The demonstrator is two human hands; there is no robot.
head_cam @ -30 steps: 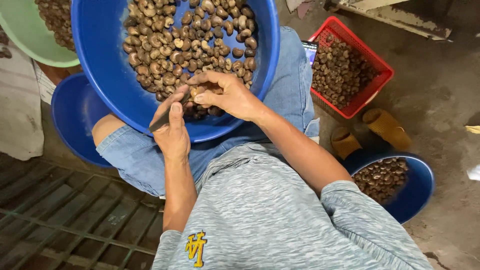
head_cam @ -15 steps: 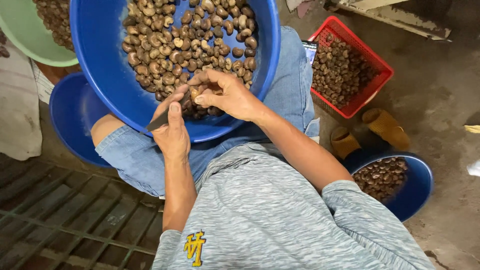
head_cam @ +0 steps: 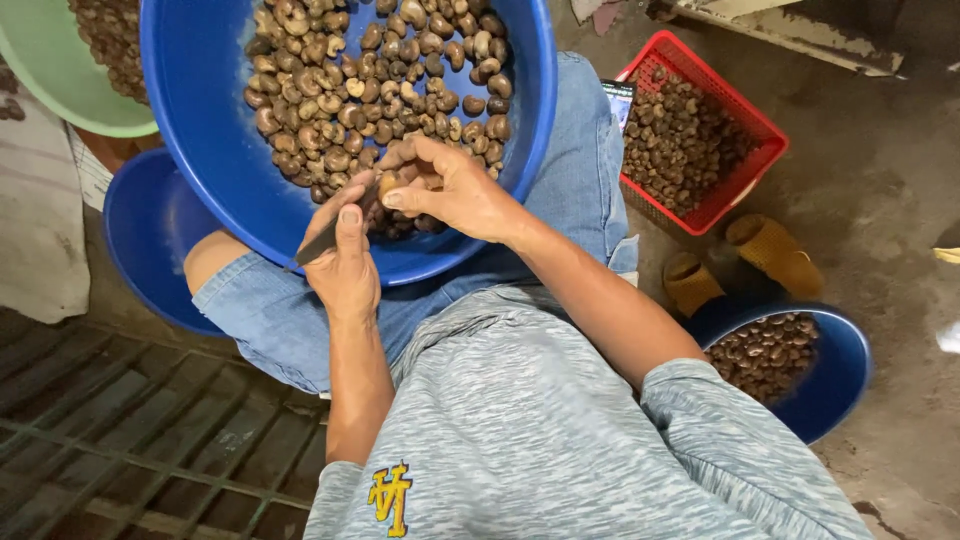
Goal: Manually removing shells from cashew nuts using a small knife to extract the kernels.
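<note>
A big blue basin (head_cam: 200,150) rests on my lap, half full of brown curved nuts (head_cam: 380,70). My left hand (head_cam: 345,265) is closed around a small dark knife (head_cam: 318,245), thumb stretched along it and pointing into the basin. My right hand (head_cam: 455,190) pinches one nut (head_cam: 388,183) between thumb and fingers, right at the knife's tip. The two hands touch over the near side of the basin.
A green basin (head_cam: 40,80) with nuts sits at the top left, and another blue basin (head_cam: 150,250) lies under my left knee. On the right are a red basket (head_cam: 700,140) of nuts, yellow sandals (head_cam: 770,245) and a small blue bowl (head_cam: 830,380) of nuts. A metal grate (head_cam: 120,440) covers the floor at lower left.
Almost nothing: both hands stay together at the near side of the basin, with only slight finger movement on the nut.
</note>
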